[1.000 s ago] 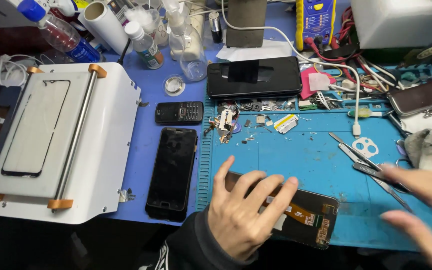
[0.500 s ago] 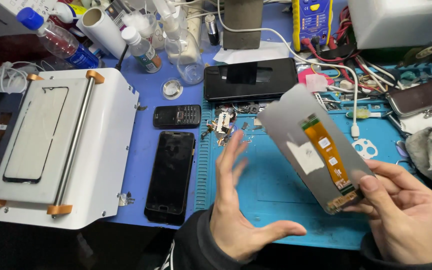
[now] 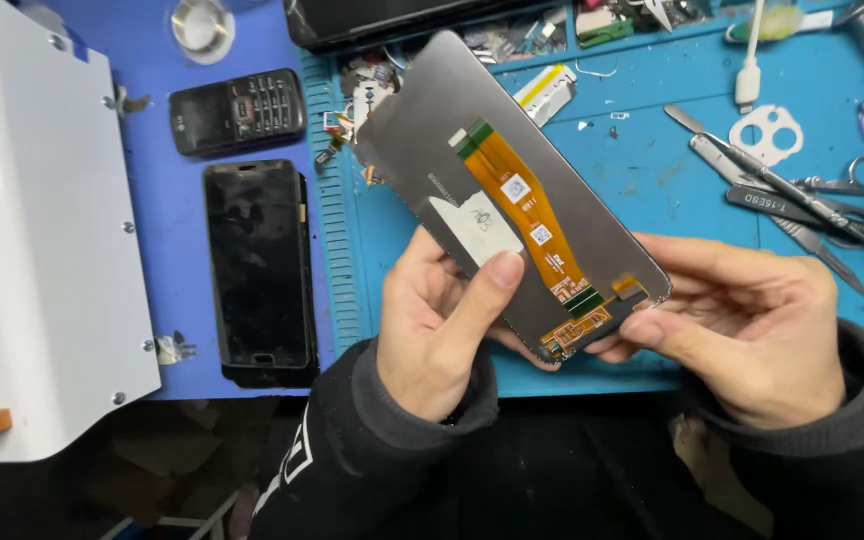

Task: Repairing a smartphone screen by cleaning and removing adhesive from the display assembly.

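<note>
Two hands hold one phone display panel (image 3: 512, 190) above the blue work mat (image 3: 652, 200), its grey back turned up toward the head camera. An orange flex cable (image 3: 527, 210) runs down the middle of that back, with a white sticker (image 3: 472, 222) beside it. The left hand (image 3: 442, 325) is closed on the panel's lower left edge, its thumb pressed flat on the back just below the sticker. The right hand (image 3: 742, 330) is closed on the lower right corner, thumb on the edge near the cable's end and fingers underneath. The panel is tilted, its far corner pointing up and to the left.

Left of the panel, a black smartphone (image 3: 260, 272) lies flat on the surface, and a small black keypad phone (image 3: 237, 110) lies just beyond it. Farther left of the panel stands a white machine (image 3: 37, 250). Right of the panel, tweezers (image 3: 782, 195) and a white camera-hole cutout (image 3: 774, 135) lie on the mat, well apart from the right hand.
</note>
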